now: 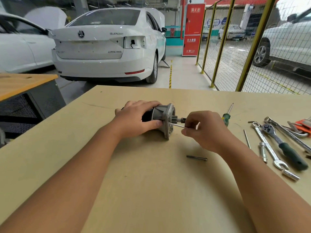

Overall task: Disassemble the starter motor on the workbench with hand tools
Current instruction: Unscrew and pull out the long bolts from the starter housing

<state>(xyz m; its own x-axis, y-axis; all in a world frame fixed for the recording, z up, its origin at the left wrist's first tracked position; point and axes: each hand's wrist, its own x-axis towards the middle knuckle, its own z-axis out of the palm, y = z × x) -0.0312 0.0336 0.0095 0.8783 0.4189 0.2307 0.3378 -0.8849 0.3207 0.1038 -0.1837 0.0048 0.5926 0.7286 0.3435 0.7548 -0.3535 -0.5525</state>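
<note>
The starter motor (162, 117) lies on its side on the tan workbench (151, 182), its grey flange and pinion gear facing right. My left hand (136, 119) grips the dark motor body from above, thumb on the near side. My right hand (204, 128) pinches a long thin bolt (177, 125) that sticks out of the flange just below the pinion. A second long dark bolt (196, 158) lies loose on the bench in front of the motor.
Tools lie at the right: a green-handled screwdriver (227, 116), a ratchet (284, 145), a combination wrench (269, 147), a socket extension (263, 152), a thin rod (246, 139) and orange-handled pliers (303, 125). A second bench (25, 81) stands left. Cars and a yellow mesh fence lie beyond.
</note>
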